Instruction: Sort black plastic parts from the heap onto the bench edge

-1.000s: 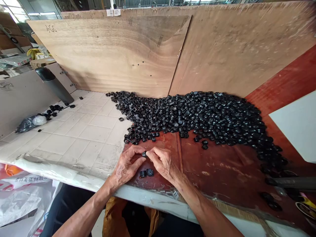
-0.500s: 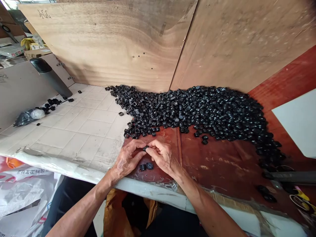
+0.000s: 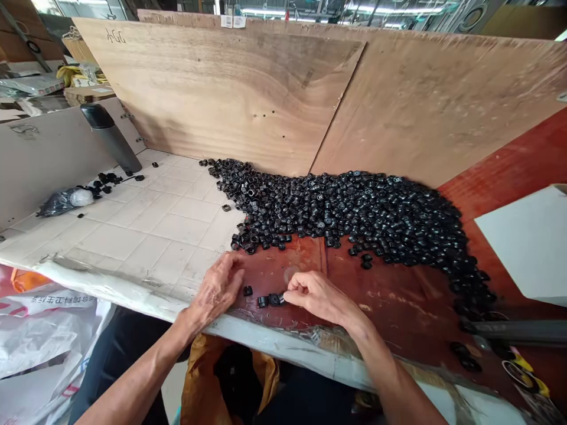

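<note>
My left hand point(image 3: 220, 284) rests near the table's front edge with fingers loosely curled and apart, holding nothing visible. Just right of its fingertips lies a small black plastic part point(image 3: 248, 290). My right hand point(image 3: 316, 297) has its thumb and forefinger pinched together beside a round black cap point(image 3: 275, 300). Something small and shiny shows at those fingertips, too small to name. Touching that cap on its left is another black ring-like part point(image 3: 263, 301). Beyond both hands spreads a large heap of black plastic parts point(image 3: 354, 206).
A wooden board point(image 3: 230, 94) walls off the back. On the left stand a dark bottle point(image 3: 113, 141) and a black plastic bag point(image 3: 57, 202). A white box point(image 3: 527, 242), a grey bar point(image 3: 522, 329) and yellow-handled scissors point(image 3: 527, 369) are at right. An orange-brown sack point(image 3: 199, 383) hangs below the edge.
My hands, together around a small black part before, have moved apart. That small part now lies by my left hand, and my right hand has shifted right, beside the round cap. The view has tilted up.
</note>
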The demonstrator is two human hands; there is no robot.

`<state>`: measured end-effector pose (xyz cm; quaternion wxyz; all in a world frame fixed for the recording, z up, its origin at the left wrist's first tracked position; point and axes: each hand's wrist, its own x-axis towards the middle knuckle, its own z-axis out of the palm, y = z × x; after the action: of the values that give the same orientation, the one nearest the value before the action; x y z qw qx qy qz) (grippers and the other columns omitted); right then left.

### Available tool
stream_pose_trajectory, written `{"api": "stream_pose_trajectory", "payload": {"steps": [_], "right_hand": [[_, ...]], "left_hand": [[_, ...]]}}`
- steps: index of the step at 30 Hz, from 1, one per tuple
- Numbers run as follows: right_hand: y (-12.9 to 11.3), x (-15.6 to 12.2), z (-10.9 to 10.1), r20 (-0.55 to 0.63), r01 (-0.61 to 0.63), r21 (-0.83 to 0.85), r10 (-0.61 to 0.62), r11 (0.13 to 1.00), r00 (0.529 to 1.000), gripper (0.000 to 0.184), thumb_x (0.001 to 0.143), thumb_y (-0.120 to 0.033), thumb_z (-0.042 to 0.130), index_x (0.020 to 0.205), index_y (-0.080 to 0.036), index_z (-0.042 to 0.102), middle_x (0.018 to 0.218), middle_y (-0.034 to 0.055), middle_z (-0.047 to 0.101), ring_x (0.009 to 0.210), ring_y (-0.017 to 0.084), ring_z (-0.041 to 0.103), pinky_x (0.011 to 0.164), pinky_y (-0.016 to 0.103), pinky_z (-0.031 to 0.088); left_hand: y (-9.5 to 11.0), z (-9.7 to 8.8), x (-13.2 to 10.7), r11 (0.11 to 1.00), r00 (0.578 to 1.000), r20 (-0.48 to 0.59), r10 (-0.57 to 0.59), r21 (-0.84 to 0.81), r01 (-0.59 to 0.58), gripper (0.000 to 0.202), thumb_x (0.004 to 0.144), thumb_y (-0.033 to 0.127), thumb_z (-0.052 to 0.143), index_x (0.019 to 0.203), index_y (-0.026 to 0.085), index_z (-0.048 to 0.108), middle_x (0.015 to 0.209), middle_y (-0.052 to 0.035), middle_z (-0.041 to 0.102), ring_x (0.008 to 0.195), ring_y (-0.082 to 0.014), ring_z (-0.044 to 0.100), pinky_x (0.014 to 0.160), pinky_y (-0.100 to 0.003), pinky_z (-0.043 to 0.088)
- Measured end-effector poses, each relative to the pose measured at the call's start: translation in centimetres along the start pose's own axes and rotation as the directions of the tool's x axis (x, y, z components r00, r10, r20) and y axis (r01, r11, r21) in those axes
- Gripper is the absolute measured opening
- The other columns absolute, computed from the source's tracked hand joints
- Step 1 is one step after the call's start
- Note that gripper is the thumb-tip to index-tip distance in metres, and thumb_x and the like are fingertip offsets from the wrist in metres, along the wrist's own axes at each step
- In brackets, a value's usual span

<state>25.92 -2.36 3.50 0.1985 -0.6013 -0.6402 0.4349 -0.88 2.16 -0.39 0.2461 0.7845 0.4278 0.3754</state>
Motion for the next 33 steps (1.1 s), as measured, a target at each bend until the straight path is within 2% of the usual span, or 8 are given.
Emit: {"api": "stream_pose_trajectory", "payload": {"steps": [2, 5, 7, 11, 16, 21, 26, 33], "right_hand": [[-0.9, -0.4, 0.1, -0.044, 0.059, -0.149, -0.066, 0.987, 0.997, 0.03, 0.09, -0.036, 0.073, 0.067, -0.022, 0.06, 0.065, -0.0011, 0.064, 0.061, 0.015, 0.056, 0.058, 0.027, 0.036], [-2.8, 0.6, 2.2, -0.119, 0.214, -0.25, -0.249, 0.944, 0.961, 0.017, 0.09, -0.03, 0.077, 0.084, -0.021, 0.064, 0.085, 0.0024, 0.069, 0.076, 0.018, 0.063, 0.069, 0.028, 0.044], [-3.8, 1.8, 4.3, -0.068, 0.317, -0.355, -0.363, 0.88, 0.93, 0.02, 0.087, -0.029, 0.082, 0.095, -0.02, 0.066, 0.1, 0.0068, 0.07, 0.087, 0.022, 0.066, 0.075, 0.03, 0.047], [-4.4, 4.1, 6.6, 0.084, 0.361, -0.477, -0.367, 0.801, 0.926, 0.013, 0.087, -0.015, 0.076, 0.084, -0.02, 0.065, 0.091, 0.0061, 0.068, 0.079, 0.021, 0.065, 0.068, 0.029, 0.046], [-2.6, 5.7, 4.7, -0.007, 0.316, -0.237, -0.327, 0.919, 0.945, 0.012, 0.082, -0.008, 0.072, 0.082, -0.019, 0.069, 0.086, 0.0028, 0.069, 0.074, 0.017, 0.064, 0.067, 0.026, 0.046], [-1.0, 6.7, 2.4, -0.085, 0.138, 0.131, -0.128, 0.982, 0.988, 0.006, 0.077, -0.016, 0.073, 0.083, -0.018, 0.073, 0.071, -0.0021, 0.067, 0.065, 0.015, 0.063, 0.06, 0.024, 0.044], [-0.8, 6.9, 1.3, -0.115, 0.038, 0.178, -0.018, 0.983, 0.993, 0.028, 0.074, -0.018, 0.068, 0.099, -0.018, 0.081, 0.075, 0.0001, 0.073, 0.073, 0.019, 0.067, 0.069, 0.028, 0.048], [-0.6, 7.0, 1.0, -0.22, 0.048, 0.269, 0.013, 0.962, 0.975, 0.032, 0.075, -0.027, 0.066, 0.104, -0.016, 0.075, 0.095, 0.0052, 0.076, 0.088, 0.022, 0.069, 0.078, 0.031, 0.052]], "left_hand": [[-1.2, -0.5, -0.7, 0.992, 0.992, -0.019, -0.127, 0.001, 0.128, 0.021, 0.093, 0.013, 0.054, 0.109, 0.023, 0.063, 0.096, -0.0027, 0.073, 0.084, -0.019, 0.072, 0.08, -0.034, 0.059], [-2.3, -0.5, -1.2, 0.976, 0.976, -0.014, -0.216, -0.007, 0.216, 0.022, 0.088, 0.011, 0.053, 0.103, 0.022, 0.065, 0.09, -0.0015, 0.073, 0.076, -0.0185, 0.071, 0.073, -0.032, 0.058], [-2.4, -0.4, -1.0, 0.972, 0.972, -0.019, -0.235, -0.001, 0.235, 0.023, 0.087, 0.01, 0.053, 0.102, 0.022, 0.066, 0.088, -0.0012, 0.072, 0.077, -0.0189, 0.071, 0.074, -0.033, 0.057], [-1.8, 0.2, 0.7, 0.978, 0.977, -0.031, -0.21, 0.006, 0.21, 0.02, 0.089, 0.013, 0.059, 0.105, 0.022, 0.067, 0.096, -0.003, 0.073, 0.084, -0.0197, 0.071, 0.077, -0.033, 0.058], [-1.6, 1.7, 3.7, 0.983, 0.994, 0.004, -0.105, 0.15, 0.103, 0.035, 0.092, 0.013, 0.066, 0.125, 0.024, 0.069, 0.102, -0.0046, 0.07, 0.087, -0.0208, 0.071, 0.082, -0.034, 0.059], [-1.7, 2.8, 4.8, 0.965, 0.997, -0.026, -0.078, 0.249, 0.082, 0.019, 0.095, 0.015, 0.066, 0.112, 0.022, 0.073, 0.107, -0.0066, 0.07, 0.088, -0.0213, 0.072, 0.079, -0.032, 0.059], [-1.3, 2.7, 4.2, 0.974, 0.998, -0.002, -0.067, 0.217, 0.065, 0.014, 0.098, 0.016, 0.062, 0.092, 0.021, 0.073, 0.088, -0.0037, 0.072, 0.083, -0.0208, 0.072, 0.08, -0.032, 0.056], [-1.2, 1.8, 3.0, 0.968, 0.977, -0.036, -0.209, 0.131, 0.212, 0.018, 0.096, 0.018, 0.057, 0.105, 0.021, 0.072, 0.09, -0.0027, 0.069, 0.073, -0.0173, 0.068, 0.071, -0.031, 0.056]]}}
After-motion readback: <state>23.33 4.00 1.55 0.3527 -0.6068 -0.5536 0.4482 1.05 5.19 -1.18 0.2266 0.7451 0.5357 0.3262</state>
